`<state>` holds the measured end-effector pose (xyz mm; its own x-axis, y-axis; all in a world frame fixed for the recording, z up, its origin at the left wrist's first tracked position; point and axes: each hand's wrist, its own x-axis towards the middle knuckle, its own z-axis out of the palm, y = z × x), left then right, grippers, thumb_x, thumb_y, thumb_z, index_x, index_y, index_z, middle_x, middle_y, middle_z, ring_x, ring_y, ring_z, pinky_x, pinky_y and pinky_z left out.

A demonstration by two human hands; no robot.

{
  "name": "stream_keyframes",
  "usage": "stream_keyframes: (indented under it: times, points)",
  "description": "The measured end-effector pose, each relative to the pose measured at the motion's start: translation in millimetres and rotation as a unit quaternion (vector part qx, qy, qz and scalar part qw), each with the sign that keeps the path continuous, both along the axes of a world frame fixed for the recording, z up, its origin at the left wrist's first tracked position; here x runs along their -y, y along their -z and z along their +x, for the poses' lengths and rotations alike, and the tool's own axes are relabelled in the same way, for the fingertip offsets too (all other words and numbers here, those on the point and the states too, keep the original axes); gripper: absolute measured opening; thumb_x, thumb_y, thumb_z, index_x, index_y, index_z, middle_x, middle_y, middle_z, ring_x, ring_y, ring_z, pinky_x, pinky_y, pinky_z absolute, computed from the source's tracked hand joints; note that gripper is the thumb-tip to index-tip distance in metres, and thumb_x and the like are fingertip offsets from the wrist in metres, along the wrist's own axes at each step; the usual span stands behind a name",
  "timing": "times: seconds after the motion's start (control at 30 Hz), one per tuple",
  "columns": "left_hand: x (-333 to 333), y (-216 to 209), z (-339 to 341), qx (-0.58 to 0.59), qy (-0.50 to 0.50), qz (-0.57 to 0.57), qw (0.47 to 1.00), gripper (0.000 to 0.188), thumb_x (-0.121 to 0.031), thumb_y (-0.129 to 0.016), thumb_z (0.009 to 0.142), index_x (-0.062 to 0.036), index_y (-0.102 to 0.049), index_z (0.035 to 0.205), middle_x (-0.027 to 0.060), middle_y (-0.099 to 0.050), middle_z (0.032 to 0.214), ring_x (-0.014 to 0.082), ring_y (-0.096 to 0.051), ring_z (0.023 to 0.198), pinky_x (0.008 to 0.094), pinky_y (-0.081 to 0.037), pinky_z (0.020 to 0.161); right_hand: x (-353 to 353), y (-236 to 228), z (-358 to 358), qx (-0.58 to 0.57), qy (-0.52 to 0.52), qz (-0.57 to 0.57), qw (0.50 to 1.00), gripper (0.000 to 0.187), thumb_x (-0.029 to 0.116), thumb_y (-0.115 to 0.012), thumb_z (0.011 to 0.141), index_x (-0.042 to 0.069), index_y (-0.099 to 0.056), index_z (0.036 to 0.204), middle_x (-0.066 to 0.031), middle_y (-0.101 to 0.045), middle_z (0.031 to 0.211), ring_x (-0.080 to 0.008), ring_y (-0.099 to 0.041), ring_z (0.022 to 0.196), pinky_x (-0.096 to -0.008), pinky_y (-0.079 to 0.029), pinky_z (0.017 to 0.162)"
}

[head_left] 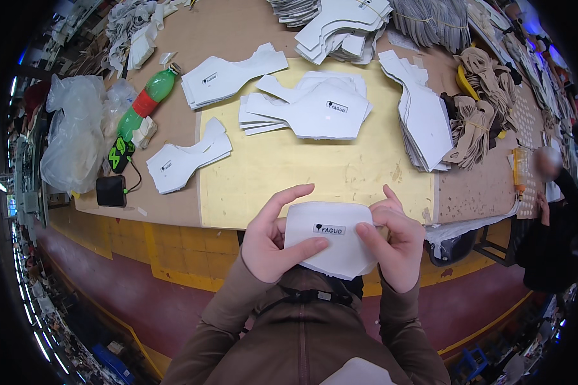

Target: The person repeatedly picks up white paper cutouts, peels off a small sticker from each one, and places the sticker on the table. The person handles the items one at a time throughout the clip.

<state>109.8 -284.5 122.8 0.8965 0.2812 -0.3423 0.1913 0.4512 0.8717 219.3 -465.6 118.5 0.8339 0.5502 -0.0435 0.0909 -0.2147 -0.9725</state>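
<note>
Between my hands, above the table's front edge, is a white cut shoe-upper piece (331, 253) with a small dark printed label. My left hand (276, 239) grips its left side, thumb on the face and index finger stretched away. On the right edge, my right hand (395, 240) pinches it, thumb on top and the other fingers partly hidden behind. Beyond them a stack of similar white pieces (315, 115) lies on the yellow sheet (263, 183). Another white stack (231, 76) is at the far left of it, and a smaller one (185, 159) lies nearer.
A tall white stack (420, 119) and tied beige pieces (475, 125) lie on the right. To the left are a green bottle (149, 96), a black power bank (111, 191) with a cable, and a clear plastic bag (74, 131). Another person (552, 218) is at far right.
</note>
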Motion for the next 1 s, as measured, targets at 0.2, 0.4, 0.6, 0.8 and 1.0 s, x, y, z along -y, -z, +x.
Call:
stream_keyframes:
  times: [0.2,0.4,0.6,0.8,1.0]
  points:
    - [2.4,2.8,5.4,-0.067,-0.01,-0.019,0.998,0.069,0.007,-0.073,0.085,0.0007,-0.04,0.145,0.0186,-0.073,0.105,0.0202,-0.073,0.094,0.0302,-0.059,0.082,-2.8,4.3,0.5,0.015,-0.007,-0.031,0.999,0.013,0.012,-0.076,0.087,0.002,-0.068,0.082,-0.0049,-0.067,0.079,-0.0194,-0.063,0.083,-0.0511,-0.028,0.118]
    - [-0.3,9.0,5.3,-0.073,-0.005,0.005,0.997,0.064,0.007,-0.074,0.084,-0.0001,-0.042,0.14,0.0172,-0.073,0.104,0.0201,-0.073,0.091,0.0306,-0.059,0.08,-2.9,11.6,-1.4,0.008,-0.003,-0.032,0.999,0.013,0.013,-0.076,0.087,0.002,-0.07,0.084,-0.0045,-0.068,0.079,-0.0194,-0.063,0.082,-0.051,-0.028,0.118]
    - [8.0,12.9,7.2,-0.049,-0.029,-0.02,0.998,0.074,0.007,-0.075,0.082,-0.0061,-0.036,0.143,0.0156,-0.072,0.106,0.0203,-0.072,0.095,0.0319,-0.059,0.082,-2.6,14.4,-2.0,-0.003,-0.003,-0.047,0.999,0.011,0.012,-0.078,0.085,0.003,-0.071,0.084,-0.0048,-0.067,0.077,-0.0194,-0.062,0.081,-0.0506,-0.029,0.118]
    - [8.6,10.9,3.9,-0.044,-0.008,0.0,0.999,0.072,0.008,-0.072,0.083,-0.0086,-0.033,0.141,0.0154,-0.072,0.104,0.0198,-0.072,0.094,0.0321,-0.059,0.08,-1.2,17.7,0.6,-0.042,-0.096,-0.027,0.994,0.013,0.01,-0.08,0.08,0.003,-0.072,0.085,-0.0055,-0.065,0.073,-0.02,-0.061,0.076,-0.0501,-0.031,0.117]
    - [4.4,10.4,2.6,-0.039,0.021,0.012,0.999,0.067,0.009,-0.07,0.084,-0.0092,-0.033,0.138,0.015,-0.072,0.102,0.0182,-0.072,0.092,0.0311,-0.059,0.078,-3.4,14.7,-4.4,-0.101,-0.09,0.012,0.991,0.012,0.009,-0.077,0.081,0.001,-0.074,0.09,-0.0071,-0.066,0.073,-0.0198,-0.058,0.073,-0.0481,-0.031,0.117]
